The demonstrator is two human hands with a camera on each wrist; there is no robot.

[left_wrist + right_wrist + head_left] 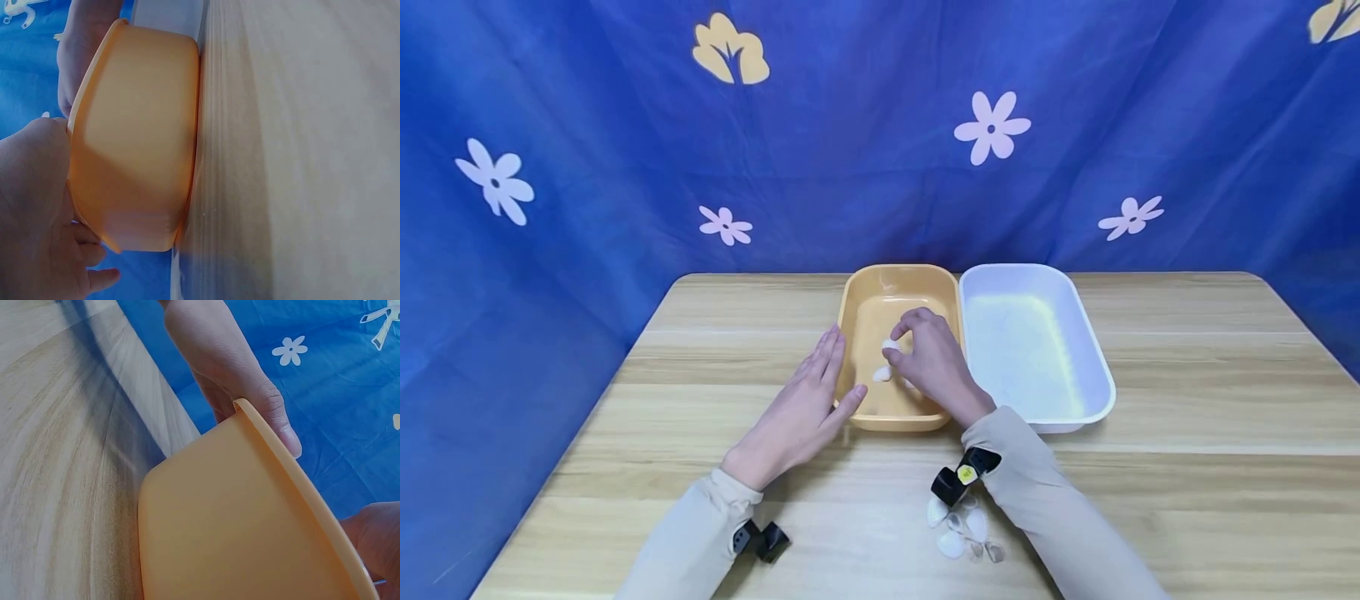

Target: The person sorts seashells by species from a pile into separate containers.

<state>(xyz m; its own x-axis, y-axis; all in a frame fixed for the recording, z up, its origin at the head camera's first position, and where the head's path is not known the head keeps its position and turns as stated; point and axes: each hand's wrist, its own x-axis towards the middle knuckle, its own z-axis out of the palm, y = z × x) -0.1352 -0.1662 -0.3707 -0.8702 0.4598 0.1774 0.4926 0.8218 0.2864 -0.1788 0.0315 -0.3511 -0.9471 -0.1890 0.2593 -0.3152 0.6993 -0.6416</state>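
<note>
My right hand (932, 358) reaches into the orange tray (898, 421) and pinches a small white seashell (891, 343) between thumb and index finger, over the tray's floor. Another white shell (882, 374) lies in the tray just below it, and one more is partly hidden beside the right hand. My left hand (797, 408) rests against the tray's left side with its fingers straight and together. Its thumb (289, 440) reaches over the rim in the right wrist view. The tray's outer wall (137, 137) fills the middle of the left wrist view.
A white tray (1105, 408) stands against the orange one on its right. Several loose shells (951, 546) lie on the wooden table (1217, 517) under and beside my right wrist. Behind the table hangs a blue cloth (850, 150) with flower shapes.
</note>
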